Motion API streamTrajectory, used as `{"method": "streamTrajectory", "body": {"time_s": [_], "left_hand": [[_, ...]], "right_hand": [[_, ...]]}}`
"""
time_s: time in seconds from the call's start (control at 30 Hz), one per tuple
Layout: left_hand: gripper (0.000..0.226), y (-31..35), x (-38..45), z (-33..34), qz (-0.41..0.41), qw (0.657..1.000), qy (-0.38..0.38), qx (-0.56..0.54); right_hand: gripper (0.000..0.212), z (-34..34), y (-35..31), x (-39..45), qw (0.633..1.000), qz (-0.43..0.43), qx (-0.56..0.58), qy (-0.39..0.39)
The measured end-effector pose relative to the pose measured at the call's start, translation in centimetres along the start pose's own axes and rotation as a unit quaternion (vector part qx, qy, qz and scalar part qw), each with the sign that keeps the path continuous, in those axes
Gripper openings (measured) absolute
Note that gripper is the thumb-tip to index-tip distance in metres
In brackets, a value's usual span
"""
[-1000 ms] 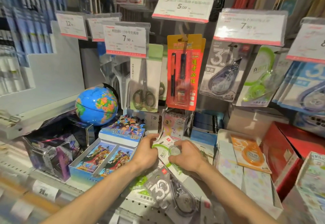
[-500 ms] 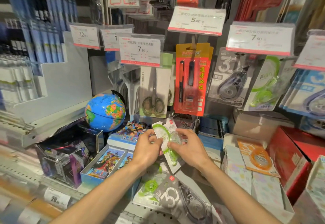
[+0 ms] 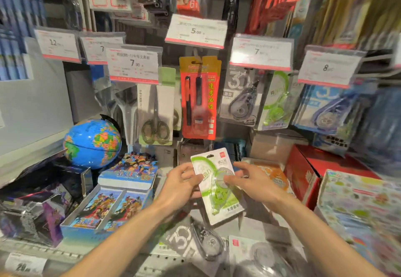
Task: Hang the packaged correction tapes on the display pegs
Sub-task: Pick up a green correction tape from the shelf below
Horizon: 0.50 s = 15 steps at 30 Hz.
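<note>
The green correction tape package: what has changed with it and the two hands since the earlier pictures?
Both hands lifted the green correction tape package off the pile, toward the pegs. The left hand still grips its left edge; the right hand has opened, fingertips only touching the blister. The grey correction tape package stays on the shelf below.

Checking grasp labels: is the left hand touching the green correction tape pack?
Touching. The head view shows the left hand pinching the green correction tape pack at its left edge.
</note>
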<state>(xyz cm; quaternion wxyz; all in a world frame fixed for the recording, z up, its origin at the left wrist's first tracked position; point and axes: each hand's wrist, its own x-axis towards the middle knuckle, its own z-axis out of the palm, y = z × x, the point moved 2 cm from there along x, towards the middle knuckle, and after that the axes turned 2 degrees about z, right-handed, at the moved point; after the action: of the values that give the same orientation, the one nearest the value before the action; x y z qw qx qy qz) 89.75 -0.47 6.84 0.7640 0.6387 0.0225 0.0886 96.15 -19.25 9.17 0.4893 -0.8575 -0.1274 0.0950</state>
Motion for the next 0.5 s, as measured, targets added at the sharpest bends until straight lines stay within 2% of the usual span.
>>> {"method": "streamTrajectory", "body": {"time_s": [0.13,0.3,0.5], "left_hand": [[0.027,1.5,-1.1,5.1,0.033,0.999,-0.002,0.035],[0.023,3.5,-2.4,12.8,0.076,0.995,-0.01,0.064],[0.02,5.8,-3.5,19.8,0.108,0.99,-0.015,0.093]], "right_hand": [[0.038,-4.8,1.4,-2.5,0.999,-0.016,0.048,0.019],[0.034,-12.2,2.6,-6.1,0.992,-0.077,0.087,0.058],[0.038,-18.5,4.1,-9.6,0.983,-0.092,0.157,0.007]]}}
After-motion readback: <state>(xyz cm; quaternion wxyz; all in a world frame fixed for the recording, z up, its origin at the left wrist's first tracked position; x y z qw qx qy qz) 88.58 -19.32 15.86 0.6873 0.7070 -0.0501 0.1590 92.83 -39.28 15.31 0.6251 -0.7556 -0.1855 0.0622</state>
